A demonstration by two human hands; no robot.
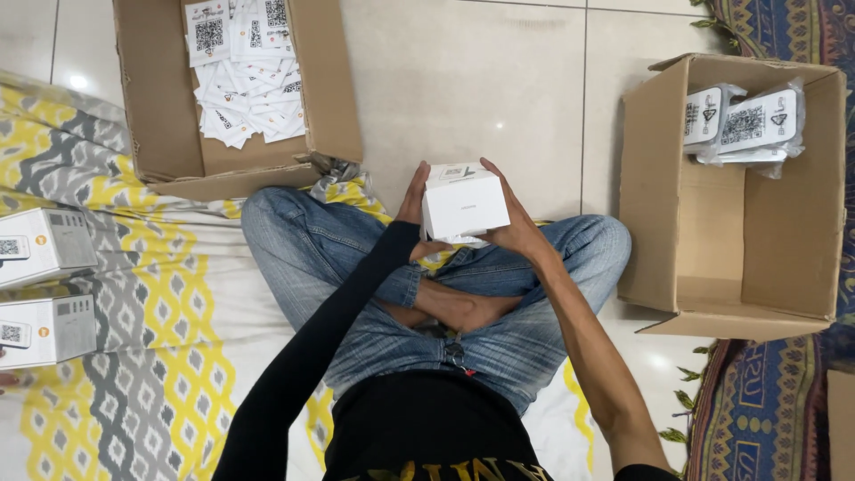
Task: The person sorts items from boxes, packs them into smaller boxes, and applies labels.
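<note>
Both hands, left (412,207) and right (517,227), clasp white box (463,203) over crossed legs | two boxes (44,285) at mat's left edge | leaflet carton (147,107) full | right carton (757,232) mostly bare, few wrapped packs (744,120)

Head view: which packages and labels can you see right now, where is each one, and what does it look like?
Small white box: cube-shaped, held between left hand and right hand over the lap.
Open cardboard carton, top left: loose white code-printed cards inside.
Open cardboard carton, right: wrapped white packs in its far corner.
Two white boxes, left edge, on the patterned sheet.
</note>
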